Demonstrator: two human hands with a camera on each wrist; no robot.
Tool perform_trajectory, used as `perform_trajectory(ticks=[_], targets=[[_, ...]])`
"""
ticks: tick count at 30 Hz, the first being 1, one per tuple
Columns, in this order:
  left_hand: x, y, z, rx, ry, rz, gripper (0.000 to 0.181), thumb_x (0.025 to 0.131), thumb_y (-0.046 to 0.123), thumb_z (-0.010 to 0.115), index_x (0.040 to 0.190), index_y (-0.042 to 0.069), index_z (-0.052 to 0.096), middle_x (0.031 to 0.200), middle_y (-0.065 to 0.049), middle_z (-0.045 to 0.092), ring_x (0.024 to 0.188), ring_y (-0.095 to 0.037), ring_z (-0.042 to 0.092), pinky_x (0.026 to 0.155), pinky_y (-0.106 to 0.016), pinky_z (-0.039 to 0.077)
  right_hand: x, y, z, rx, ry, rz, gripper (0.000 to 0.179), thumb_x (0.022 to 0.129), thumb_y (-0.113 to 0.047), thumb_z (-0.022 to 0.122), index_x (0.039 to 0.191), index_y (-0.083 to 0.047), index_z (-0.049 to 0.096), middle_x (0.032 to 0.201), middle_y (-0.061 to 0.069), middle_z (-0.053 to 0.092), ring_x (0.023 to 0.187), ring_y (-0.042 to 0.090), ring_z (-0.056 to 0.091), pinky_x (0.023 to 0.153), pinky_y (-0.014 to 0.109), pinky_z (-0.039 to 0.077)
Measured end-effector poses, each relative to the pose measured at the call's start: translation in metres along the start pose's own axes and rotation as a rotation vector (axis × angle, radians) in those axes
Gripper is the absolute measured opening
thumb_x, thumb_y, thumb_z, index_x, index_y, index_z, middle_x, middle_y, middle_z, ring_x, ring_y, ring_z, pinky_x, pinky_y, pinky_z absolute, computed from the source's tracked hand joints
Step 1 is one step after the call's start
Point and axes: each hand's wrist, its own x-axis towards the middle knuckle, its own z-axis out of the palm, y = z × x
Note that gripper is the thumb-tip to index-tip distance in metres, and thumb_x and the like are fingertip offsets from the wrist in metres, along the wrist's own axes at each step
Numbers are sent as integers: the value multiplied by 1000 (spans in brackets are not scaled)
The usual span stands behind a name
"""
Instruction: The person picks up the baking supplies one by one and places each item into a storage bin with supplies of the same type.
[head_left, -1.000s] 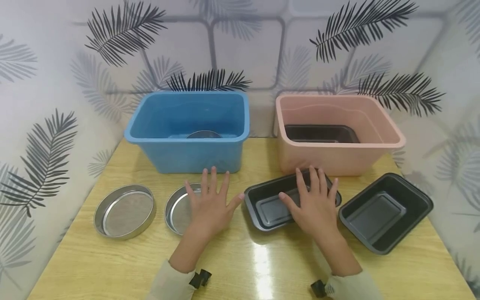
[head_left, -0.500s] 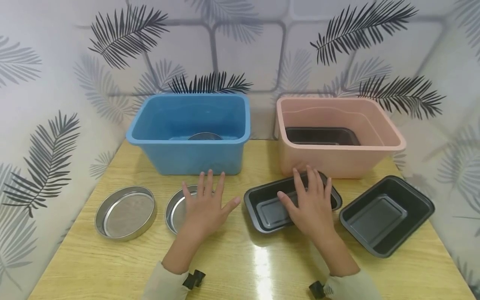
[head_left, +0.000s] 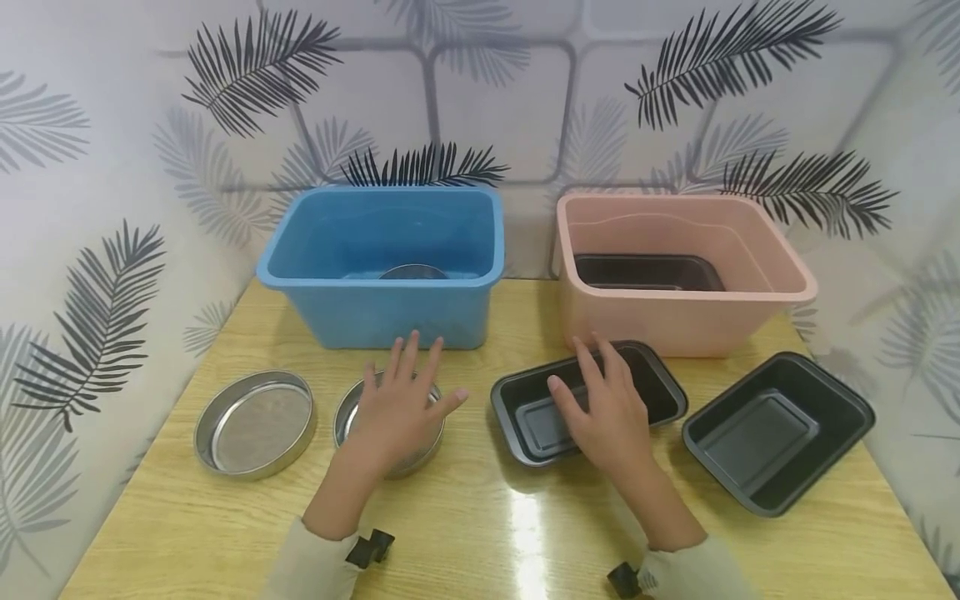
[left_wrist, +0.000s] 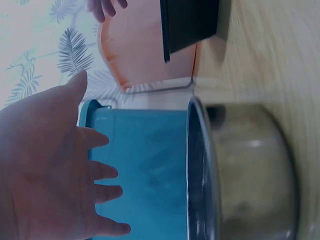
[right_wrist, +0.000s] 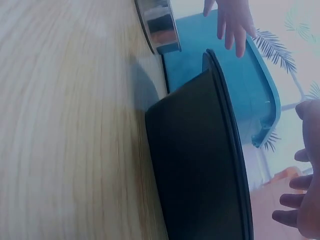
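Note:
My left hand (head_left: 397, 417) hangs with spread fingers over a round silver cake pan (head_left: 348, 412). In the left wrist view a gap shows between that hand and the pan's rim (left_wrist: 202, 165). Over a dark rectangular loaf pan (head_left: 542, 425) is my right hand (head_left: 609, 417), its fingers extended and its palm down. The right wrist view shows those fingers apart from the loaf pan's outer wall (right_wrist: 195, 160). Neither hand holds anything. Each hand hides part of the pan below it in the head view.
Another round pan (head_left: 258, 425) lies at the left, another loaf pan (head_left: 772, 433) at the right. A blue bin (head_left: 390, 317) with a round metal piece (head_left: 412, 272) inside and a pink bin (head_left: 675, 325) with a dark pan (head_left: 648, 271) inside stand along the wall.
Both hands have drifted left, the left one further over the round pan and the right one toward the loaf pan's middle. The pans and bins stay put.

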Motion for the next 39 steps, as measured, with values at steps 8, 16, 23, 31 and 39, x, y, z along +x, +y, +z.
perform_trajectory(ticks=[8, 16, 23, 31, 39], targets=[[2, -19, -20, -132, 71, 12, 77, 102, 65, 38, 162, 19, 23, 168, -13, 21, 151, -39, 29, 117, -63, 31, 1, -8, 6, 140, -66, -5, 66, 103, -56, 45, 158, -23, 34, 165, 7, 26, 150, 36, 28, 103, 74, 37], [1, -44, -41, -296, 132, -22, 67, 105, 54, 44, 160, 18, 30, 163, -11, 33, 149, -37, 33, 113, -65, 36, 4, -27, 11, 449, -183, -16, 61, 103, -49, 52, 157, -25, 37, 165, 2, 25, 142, 37, 41, 109, 65, 40], [2, -74, -60, -378, 254, -52, 63, 105, 53, 45, 157, 19, 38, 159, -12, 39, 135, -37, 50, 103, -61, 45, 5, -47, 26, 669, -299, 11, 57, 103, -47, 53, 155, -29, 39, 164, 0, 25, 135, 36, 50, 107, 52, 48], [5, -103, -85, -330, 368, -41, 59, 104, 47, 50, 154, 16, 43, 155, -15, 44, 128, -40, 53, 100, -61, 46, 7, -72, 48, 795, -383, 47, 51, 103, -39, 58, 150, -23, 48, 161, 1, 30, 143, 35, 42, 113, 52, 43], [14, -128, -99, -334, 485, -104, 53, 103, 41, 55, 148, 13, 51, 152, -16, 46, 138, -44, 43, 107, -66, 36, 8, -87, 79, 820, -422, 73, 50, 102, -34, 59, 148, -15, 51, 161, 13, 29, 146, 36, 37, 118, 51, 37]])
